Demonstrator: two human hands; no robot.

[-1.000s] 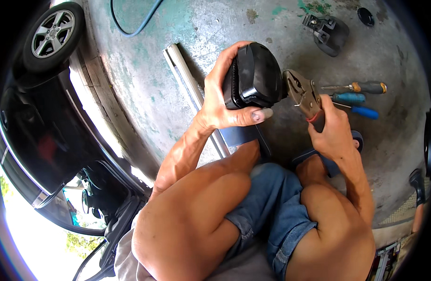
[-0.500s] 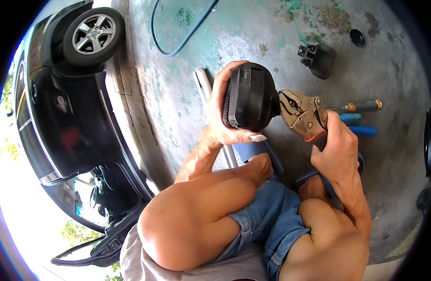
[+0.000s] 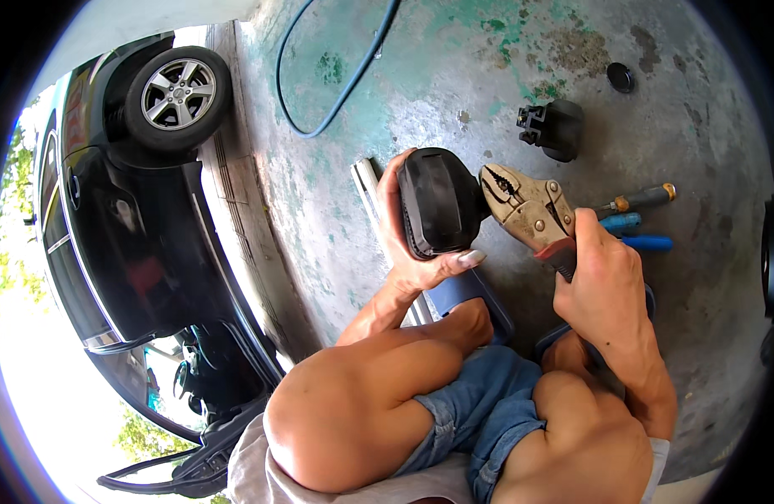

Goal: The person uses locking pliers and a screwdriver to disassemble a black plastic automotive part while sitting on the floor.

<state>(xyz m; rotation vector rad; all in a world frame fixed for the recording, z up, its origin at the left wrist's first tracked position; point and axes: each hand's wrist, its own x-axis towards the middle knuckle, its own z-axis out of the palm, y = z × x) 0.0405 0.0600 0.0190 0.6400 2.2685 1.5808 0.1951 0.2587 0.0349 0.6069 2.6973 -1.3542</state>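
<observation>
My left hand (image 3: 412, 262) is wrapped round a black plastic housing (image 3: 442, 202), its thumb along the near side and its fingers behind the left edge. In my right hand (image 3: 605, 286) are locking pliers (image 3: 530, 206) with worn metal jaws and a red and black grip. The jaws point up and left, right beside a short stub on the housing's right side. Whether they touch or clamp that stub I cannot tell. Both things are held above the floor, in front of my knees.
On the floor ahead lie a second black plastic part (image 3: 559, 130) and a round black cap (image 3: 621, 77). Screwdrivers with an orange-grey handle (image 3: 647, 198) and blue handles (image 3: 647, 243) rest to the right. A blue hose (image 3: 341, 105) curves ahead; a black car (image 3: 143, 227) stands left.
The whole scene has shifted downward in view as my head moved. The pliers have tilted slightly and come a little closer to the housing; both hands keep their holds.
</observation>
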